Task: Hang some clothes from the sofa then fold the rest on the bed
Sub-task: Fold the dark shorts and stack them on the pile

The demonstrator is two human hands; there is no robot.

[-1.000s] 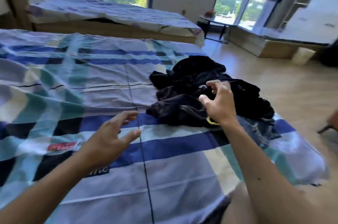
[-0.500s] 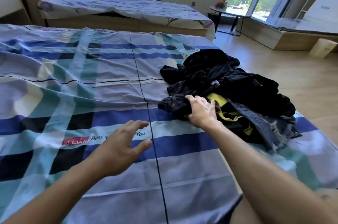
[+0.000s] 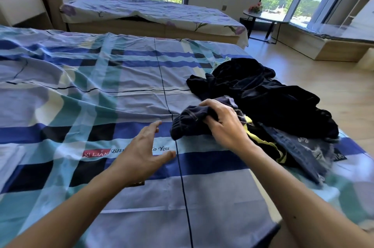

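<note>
A heap of dark clothes [image 3: 269, 96] lies on the right side of the bed [image 3: 91, 90], which has a blue, teal and white checked sheet. At the heap's near-left edge is a navy garment [image 3: 188, 122]; my right hand [image 3: 224, 124] grips it with curled fingers and lifts it a little off the sheet. A black piece with yellow trim [image 3: 263, 142] and frayed denim [image 3: 303, 148] lie under my right forearm's far side. My left hand [image 3: 141, 152] hovers just above the sheet to the left of the navy garment, fingers spread and holding nothing.
A second bed [image 3: 153, 15] with a floral sheet stands behind. A small round table [image 3: 261, 19] with flowers is by the window at the back right. Wooden floor [image 3: 334, 90] runs along the bed's right side, with a low window bench [image 3: 327, 45] beyond.
My right hand came down onto the heap's near-left edge, closed on the navy garment and now pulls it up and leftward. My left hand stayed open and moved slightly toward it.
</note>
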